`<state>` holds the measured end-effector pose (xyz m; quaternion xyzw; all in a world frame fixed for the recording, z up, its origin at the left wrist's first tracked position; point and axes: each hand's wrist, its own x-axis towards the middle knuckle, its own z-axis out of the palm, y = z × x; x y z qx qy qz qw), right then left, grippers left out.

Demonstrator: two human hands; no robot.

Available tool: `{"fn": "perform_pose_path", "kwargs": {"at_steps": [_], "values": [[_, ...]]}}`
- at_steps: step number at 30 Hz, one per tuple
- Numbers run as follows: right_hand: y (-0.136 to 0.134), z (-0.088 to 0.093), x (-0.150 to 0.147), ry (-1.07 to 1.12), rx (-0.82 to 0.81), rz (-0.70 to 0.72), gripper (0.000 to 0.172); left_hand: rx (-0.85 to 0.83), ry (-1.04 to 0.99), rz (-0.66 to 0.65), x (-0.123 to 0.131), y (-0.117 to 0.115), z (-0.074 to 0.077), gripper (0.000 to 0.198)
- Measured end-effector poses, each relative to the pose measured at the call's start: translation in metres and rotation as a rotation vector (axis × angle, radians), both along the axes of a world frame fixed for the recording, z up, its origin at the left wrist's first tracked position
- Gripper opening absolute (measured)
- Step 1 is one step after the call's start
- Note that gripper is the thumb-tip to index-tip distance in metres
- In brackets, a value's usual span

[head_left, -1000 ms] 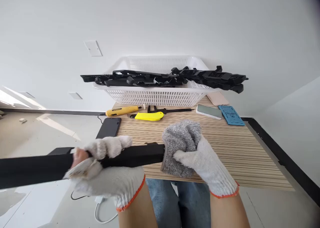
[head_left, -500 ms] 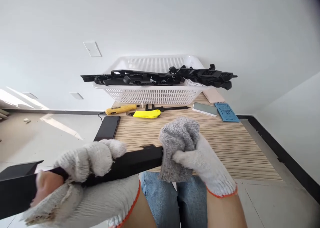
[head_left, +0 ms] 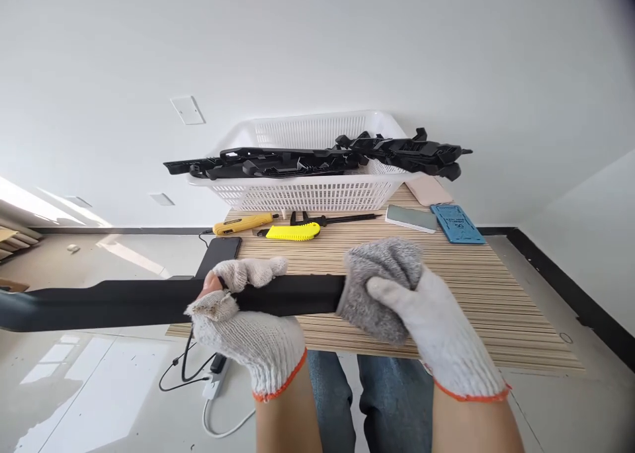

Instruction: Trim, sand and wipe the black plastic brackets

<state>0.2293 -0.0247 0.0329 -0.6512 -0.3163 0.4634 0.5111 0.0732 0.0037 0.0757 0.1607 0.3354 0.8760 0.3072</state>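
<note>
A long black plastic trim piece [head_left: 124, 302] lies level across the view, above the table's near edge. Wrapped round its middle is my left hand [head_left: 243, 314], in a white knitted glove with a bare fingertip showing. My right hand [head_left: 426, 307], gloved too, grips a grey cloth [head_left: 380, 288] folded around the piece's right end, which it hides. Behind the hands on the table lie a yellow utility knife [head_left: 292, 231], a yellow corded pen-shaped tool [head_left: 245, 224], a black caliper [head_left: 337, 220] and a black phone [head_left: 218, 251].
A white plastic basket [head_left: 302, 195] heaped with black plastic parts [head_left: 297, 159] stands at the table's back against the wall. To its right lie a grey-green block [head_left: 411, 218], a blue card-like piece [head_left: 457, 223] and a pink pad [head_left: 428, 190]. A power strip [head_left: 214, 379] and cables are on the floor.
The black trim piece has risen at its left end and turned to show a smooth face. My left hand has moved up and right; my right hand with the cloth has shifted slightly right.
</note>
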Motion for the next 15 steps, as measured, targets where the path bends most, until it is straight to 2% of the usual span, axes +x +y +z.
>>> {"fn": "perform_pose_path", "kwargs": {"at_steps": [3,5,7,10,12,15], "values": [[0.001,0.005,0.003,0.176,0.060,-0.338,0.035,0.016,-0.070,-0.129,0.013,-0.001,0.004,0.021],[0.002,0.003,0.007,0.231,0.142,-0.518,0.027,0.020,-0.069,-0.298,0.022,-0.001,0.003,0.024],[0.003,-0.001,0.011,0.293,0.273,-0.523,0.019,-0.007,-0.023,-0.501,0.029,-0.002,0.001,0.025],[0.003,-0.003,0.015,0.434,0.442,-0.522,0.021,-0.065,0.029,-0.730,0.030,-0.001,-0.004,0.026],[0.004,-0.002,0.016,0.529,0.478,-0.544,0.018,-0.062,0.034,-0.770,0.025,0.000,-0.006,0.029],[0.009,-0.004,0.018,0.591,0.528,-0.410,0.024,-0.013,0.073,-0.745,0.016,0.002,-0.008,0.037]]}}
